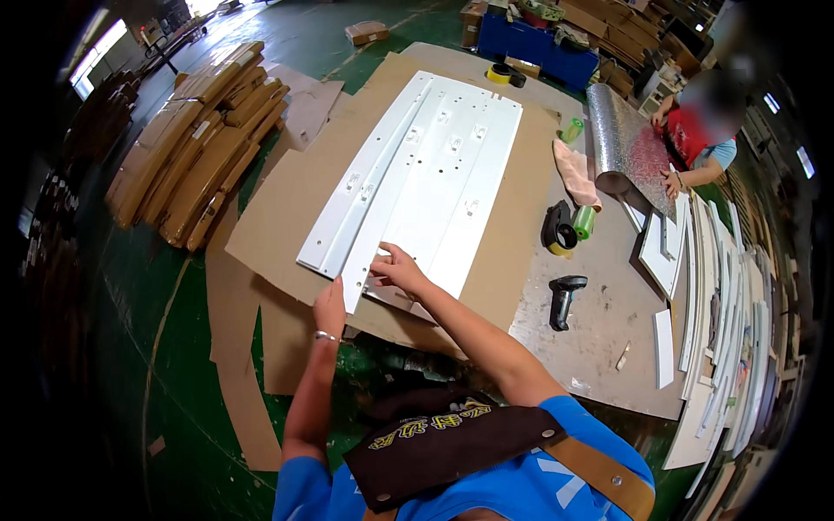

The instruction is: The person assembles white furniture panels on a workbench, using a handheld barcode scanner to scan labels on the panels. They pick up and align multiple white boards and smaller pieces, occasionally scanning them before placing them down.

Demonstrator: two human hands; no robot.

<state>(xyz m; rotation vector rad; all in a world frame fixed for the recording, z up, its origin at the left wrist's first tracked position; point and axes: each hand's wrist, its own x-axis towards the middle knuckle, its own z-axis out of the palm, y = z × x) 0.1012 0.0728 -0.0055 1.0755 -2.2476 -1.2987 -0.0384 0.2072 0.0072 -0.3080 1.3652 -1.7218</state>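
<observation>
A long narrow white panel (368, 233) with small holes lies over a stack of wider white panels (434, 217). My left hand (329, 306) grips its near end at the corner, fingers closed on the edge. On the right side of that same end, my right hand (398, 269) curls its fingers round the panel's edge; some fingertips are hidden. Several small clear packets lie on the white surfaces. Under the stack is a large flat cardboard sheet (278, 221), which reaches past the table's near edge.
Right of the stack are a black tape dispenser (558, 227), a handheld scanner (566, 302), green tape rolls (584, 222) and a pink cloth (575, 174). A co-worker in red handles a silvery bubble-wrap roll (608, 130). Wrapped cardboard packages (195, 143) are piled left; white boards (695, 295) stand right.
</observation>
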